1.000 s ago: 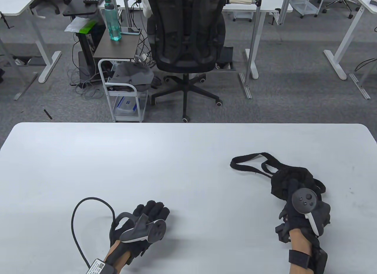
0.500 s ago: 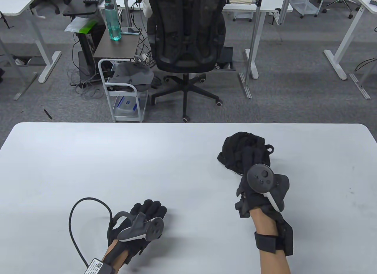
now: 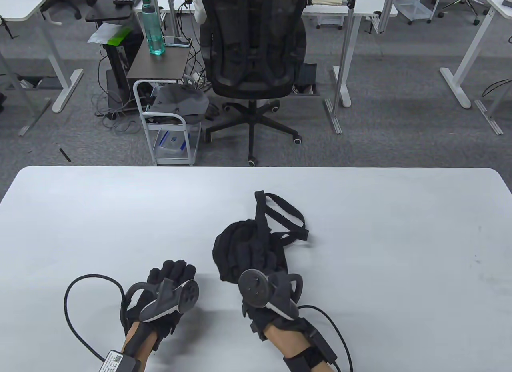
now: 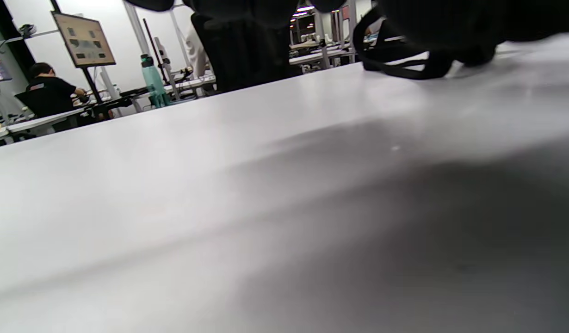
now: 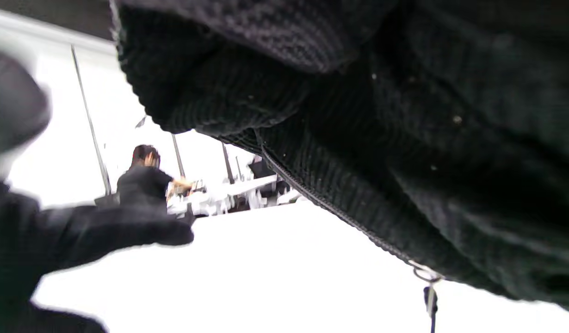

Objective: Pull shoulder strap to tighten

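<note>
A small black fabric bag (image 3: 234,250) lies bunched on the white table (image 3: 380,228), near the front middle. Its shoulder strap (image 3: 289,213) loops out on the far side. My right hand (image 3: 262,264) grips the near side of the bag, fingers curled into the fabric. The right wrist view is filled with the bag's ribbed cloth (image 5: 405,138) and its zipper pull (image 5: 425,276). My left hand (image 3: 172,270) rests flat on the table, just left of the bag, fingers straight and holding nothing. From the left wrist view the strap (image 4: 405,70) shows on the tabletop.
Beyond the table's far edge stand an office chair (image 3: 254,48) and a small white cart (image 3: 168,124). A cable (image 3: 74,304) loops from my left wrist over the table. A person (image 4: 48,92) sits at a desk in the background.
My right hand has carried the bag from the right side of the table to the front middle, beside my left hand. The strap now loops out on the far side. My left hand shifted slightly left.
</note>
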